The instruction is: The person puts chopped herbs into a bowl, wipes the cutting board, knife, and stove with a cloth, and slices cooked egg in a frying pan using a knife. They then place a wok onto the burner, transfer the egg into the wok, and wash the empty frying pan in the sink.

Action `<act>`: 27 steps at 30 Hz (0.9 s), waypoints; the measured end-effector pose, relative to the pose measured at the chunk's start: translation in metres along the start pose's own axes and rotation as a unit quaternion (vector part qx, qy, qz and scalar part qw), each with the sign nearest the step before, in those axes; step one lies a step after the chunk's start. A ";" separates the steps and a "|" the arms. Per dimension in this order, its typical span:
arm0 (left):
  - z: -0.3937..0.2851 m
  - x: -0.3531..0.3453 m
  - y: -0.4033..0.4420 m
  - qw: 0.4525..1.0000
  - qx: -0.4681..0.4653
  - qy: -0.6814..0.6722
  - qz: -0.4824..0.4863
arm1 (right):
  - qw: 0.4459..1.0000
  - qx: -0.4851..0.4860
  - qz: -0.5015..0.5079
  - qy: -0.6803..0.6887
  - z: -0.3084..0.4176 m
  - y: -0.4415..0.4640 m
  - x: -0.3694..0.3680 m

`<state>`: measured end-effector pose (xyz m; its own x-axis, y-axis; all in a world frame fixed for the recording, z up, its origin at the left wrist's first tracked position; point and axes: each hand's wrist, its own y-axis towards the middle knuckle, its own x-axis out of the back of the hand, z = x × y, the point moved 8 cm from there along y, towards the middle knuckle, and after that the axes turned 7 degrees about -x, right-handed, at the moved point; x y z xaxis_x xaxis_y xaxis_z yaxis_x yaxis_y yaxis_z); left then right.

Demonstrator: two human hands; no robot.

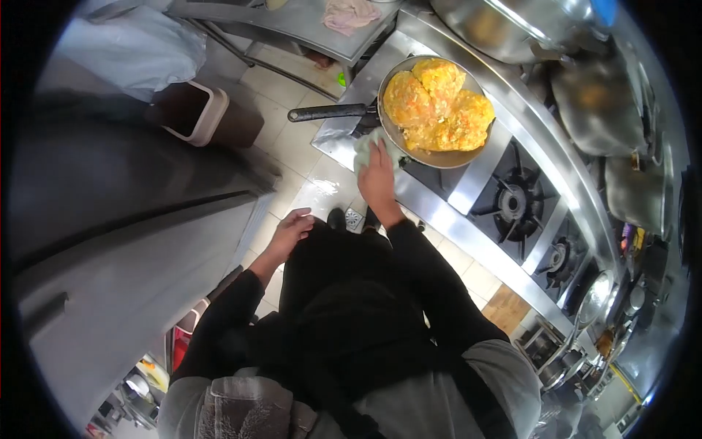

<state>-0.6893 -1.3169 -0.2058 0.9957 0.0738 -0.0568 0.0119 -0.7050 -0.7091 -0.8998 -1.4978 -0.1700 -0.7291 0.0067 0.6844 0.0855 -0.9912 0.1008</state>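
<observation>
A frying pan (pixel 468 159) with a black handle stands on the stove at the top centre, holding a thick yellow-orange egg mixture (pixel 439 106) in lobes. Just below the pan, my right hand (pixel 378 175) presses a pale green cloth (pixel 369 150) against the stove's front edge, its fingers over the cloth. The handle sticks out to the left, with no hand on it. Lower left, my left hand (pixel 291 233) hangs in front of the dark apron, fingers slightly bent and apart, holding nothing.
Bare burners (pixel 514 203) lie right of the pan on the steel stove. Large metal pots (pixel 599 102) line the far side. A brown bin (pixel 212 117) stands at the left, near a steel table (pixel 300 33) bearing a pink cloth (pixel 349 14). Ladles hang at the right.
</observation>
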 end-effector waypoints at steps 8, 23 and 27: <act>-0.047 -0.002 0.056 0.947 0.070 -0.312 -0.028 | 0.986 0.082 0.040 0.139 0.091 -0.022 -0.019; 0.017 0.090 0.096 0.986 0.079 0.078 0.127 | 0.927 -0.275 -0.254 -0.013 -0.072 -0.038 0.046; 0.043 0.117 0.077 0.986 0.112 0.080 0.097 | 0.910 -0.318 -0.264 -0.024 -0.082 -0.020 0.062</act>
<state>-0.5764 -1.3320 -0.2976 0.9793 -0.1722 -0.1069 -0.1825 -0.5198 -0.8346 -1.0021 -1.4878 -0.1885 -0.5228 0.4951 0.6939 -0.6898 -0.7240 -0.0031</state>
